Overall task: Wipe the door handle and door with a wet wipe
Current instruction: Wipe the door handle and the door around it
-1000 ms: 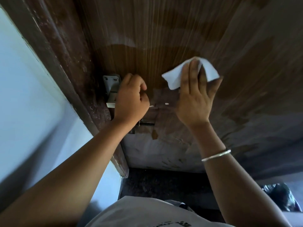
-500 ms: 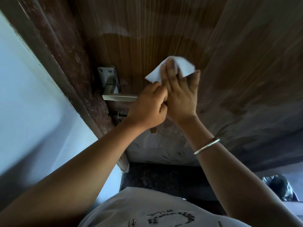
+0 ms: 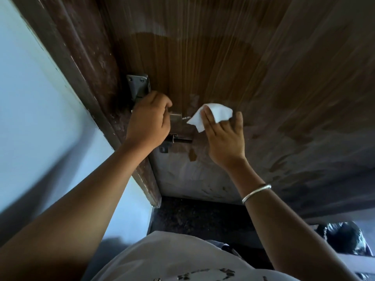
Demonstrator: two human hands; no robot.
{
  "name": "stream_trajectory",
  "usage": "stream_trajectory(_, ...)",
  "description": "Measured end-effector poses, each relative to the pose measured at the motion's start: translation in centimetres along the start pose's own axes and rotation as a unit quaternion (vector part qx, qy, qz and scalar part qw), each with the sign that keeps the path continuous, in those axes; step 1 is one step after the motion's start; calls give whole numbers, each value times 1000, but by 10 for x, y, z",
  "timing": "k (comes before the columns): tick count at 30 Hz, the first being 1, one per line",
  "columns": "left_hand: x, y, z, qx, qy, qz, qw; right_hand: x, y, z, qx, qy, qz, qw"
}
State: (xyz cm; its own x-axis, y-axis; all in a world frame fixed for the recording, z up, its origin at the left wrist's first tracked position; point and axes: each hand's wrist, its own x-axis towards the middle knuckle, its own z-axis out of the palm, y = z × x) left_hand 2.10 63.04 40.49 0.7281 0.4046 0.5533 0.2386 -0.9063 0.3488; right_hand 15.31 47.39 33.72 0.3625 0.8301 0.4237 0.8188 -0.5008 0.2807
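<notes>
Metal door handle (image 3: 176, 118) mostly hidden under gripping left hand (image 3: 149, 123); right hand (image 3: 224, 136) seemingly pinches wipe (image 3: 211, 116).

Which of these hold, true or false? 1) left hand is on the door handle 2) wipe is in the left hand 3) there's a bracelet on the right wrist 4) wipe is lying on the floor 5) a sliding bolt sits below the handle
1) True. The left hand is closed around the door handle, whose metal tip shows past the fingers.
2) False. The wet wipe is under the fingers of the right hand, held against the door.
3) True. A silver bracelet circles the right wrist.
4) False. The wipe is up on the door face, just right of the handle.
5) True. A dark sliding bolt is mounted below the handle.
</notes>
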Motion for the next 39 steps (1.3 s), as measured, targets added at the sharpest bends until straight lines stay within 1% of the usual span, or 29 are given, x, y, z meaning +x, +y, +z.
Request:
stream_trajectory(2,-7,-2,-1,39,-2,13,999,-5,4,4,3,3,55,998)
stream_trajectory(4,-11,-3,-1,74,-15,19,997,7,7,1,12,43,114,992)
stream_trajectory(5,-12,-3,-1,86,-24,22,996,17,6,-1,22,65,123,990)
stream_trajectory(6,-12,-3,0,96,-36,22,994,25,3,-2,31,75,106,991)
stream_trajectory(7,-12,-3,0,104,-50,20,993,31,-3,-2,33,68,63,995)
stream_trajectory(9,-13,-2,-1,116,-72,20,990,25,-14,4,-8,19,-40,999)
stream_trajectory(10,-15,-3,-1,118,-81,26,989,17,-16,7,-31,-1,-64,997)
stream_trajectory(11,-16,-5,-2,120,-87,35,988,9,-14,9,-37,-16,-64,997)
stream_trajectory(13,-19,-9,-4,122,-96,47,987,1,-7,12,-16,-40,-27,999)
stream_trajectory(15,-20,-8,-3,120,-103,39,987,5,-3,12,-10,-26,16,999)
stream_trajectory(16,-21,-7,-2,120,-103,31,987,12,-5,12,-12,-12,23,1000)
stream_trajectory(17,-21,-5,-1,121,-103,22,987,19,-9,13,-16,0,12,1000)
stream_trajectory(18,-21,-4,-1,123,-103,14,987,26,-15,12,-23,-3,-19,1000)
stream_trajectory(20,-22,-3,-2,125,-109,7,986,29,-23,14,-74,-32,-109,991)
stream_trajectory(21,-22,-3,-4,123,-116,9,986,24,-23,15,-106,-49,-140,983)
stream_trajectory(22,-21,-4,-6,120,-123,13,985,17,-20,16,-122,-64,-149,979)
stream_trajectory(24,-20,-5,-9,110,-133,15,985,4,-9,15,-91,-55,-115,988)
stream_trajectory(26,-18,-2,-9,108,-132,4,985,7,4,12,-55,-18,-41,998)
stream_trajectory(27,-17,1,-9,111,-130,-3,985,14,7,11,-47,-2,-15,999)
stream_trajectory(28,-17,3,-8,116,-128,-10,985,24,6,9,-40,14,-8,999)
stream_trajectory(29,-17,5,-7,119,-127,-14,985,33,1,7,-37,25,-22,999)
stream_trajectory(30,-16,6,-7,121,-128,-15,984,40,-7,6,-41,23,-55,997)
stream_trajectory(32,-15,5,-9,123,-135,-11,983,40,-18,6,-77,8,-129,989)
stream_trajectory(33,-15,3,-10,124,-141,-7,982,35,-19,7,-90,3,-146,985)
stream_trajectory(34,-16,1,-11,125,-146,-2,981,29,-18,8,-92,3,-146,985)
stream_trajectory(36,-16,0,-12,123,-153,2,981,24,-11,4,-73,18,-109,991)
stream_trajectory(39,-18,3,-11,121,-150,-3,981,47,-2,-13,-35,86,-61,994)
